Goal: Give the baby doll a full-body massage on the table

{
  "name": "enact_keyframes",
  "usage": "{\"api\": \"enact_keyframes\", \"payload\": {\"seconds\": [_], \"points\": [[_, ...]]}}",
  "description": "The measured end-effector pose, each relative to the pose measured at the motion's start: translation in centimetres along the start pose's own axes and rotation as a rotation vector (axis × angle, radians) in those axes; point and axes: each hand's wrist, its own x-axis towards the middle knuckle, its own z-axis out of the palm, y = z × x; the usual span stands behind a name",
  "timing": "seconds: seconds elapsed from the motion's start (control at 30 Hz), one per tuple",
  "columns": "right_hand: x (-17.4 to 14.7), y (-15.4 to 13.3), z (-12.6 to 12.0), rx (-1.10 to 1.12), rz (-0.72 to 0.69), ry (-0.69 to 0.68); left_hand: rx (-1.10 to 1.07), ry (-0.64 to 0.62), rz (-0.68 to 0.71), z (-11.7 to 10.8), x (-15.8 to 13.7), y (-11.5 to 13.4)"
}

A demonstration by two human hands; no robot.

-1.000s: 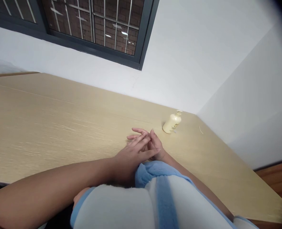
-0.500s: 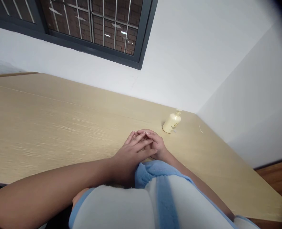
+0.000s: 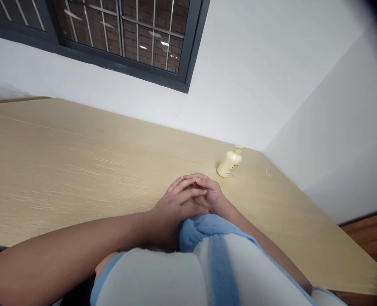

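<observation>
My left hand [image 3: 175, 204] lies across my right hand, its fingers stretched out and spread. My right hand [image 3: 214, 194] is cupped beneath, with its thumb and part of its fingers showing and the rest covered. The two hands touch each other, and I see no object between them. They are over the pale wooden table [image 3: 95, 170], just beyond a white and blue garment [image 3: 163, 276]. A cream pump bottle [image 3: 229, 164] with dark lettering stands upright on the table, a short way past my right hand and apart from it.
A thin pale strip [image 3: 268, 172] lies on the table to the right of the bottle. White walls [image 3: 265, 72] meet the table's far and right edges. A dark-framed window [image 3: 137, 38] with bars is above the far edge.
The left fingers have slid slightly over the right hand, with the lower fingers drawn back a little toward the body. The bottle stays in place.
</observation>
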Motion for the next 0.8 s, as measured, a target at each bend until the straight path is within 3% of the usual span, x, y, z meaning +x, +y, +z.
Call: {"api": "enact_keyframes", "payload": {"seconds": [0.5, 0.8], "points": [[-0.1, 0.1, -0.3, 0.031, 0.031, -0.117, -0.036, 0.028, 0.03, 0.1, 0.0, -0.1], [-0.2, 0.8, -0.3, 0.096, 0.04, -0.088, -0.103, -0.003, 0.018, 0.3, -0.1, 0.1]]}}
